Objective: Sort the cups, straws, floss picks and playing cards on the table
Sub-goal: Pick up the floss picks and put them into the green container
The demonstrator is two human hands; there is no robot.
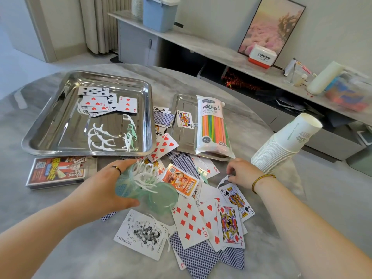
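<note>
My left hand (104, 186) grips a clear green tub (128, 187) tipped on its side, its round lid (163, 198) hanging open and white floss picks (146, 175) poking out. My right hand (241, 173) pinches the edge of a playing card (223, 180) lying on the loose card pile (201, 220). A large steel tray (50, 125) holds several cards and floss picks (104, 137). On a smaller steel tray (183, 109) lie a jack of spades and a bag of coloured straws (213, 125). A tilted stack of white paper cups (281, 146) stands at the right.
A red card box (56, 172) lies in front of the large tray. Cards spread over the grey marble table (322, 208) near its front. Behind the table runs a low sideboard (221, 51) with a blue bin, a framed picture and clutter.
</note>
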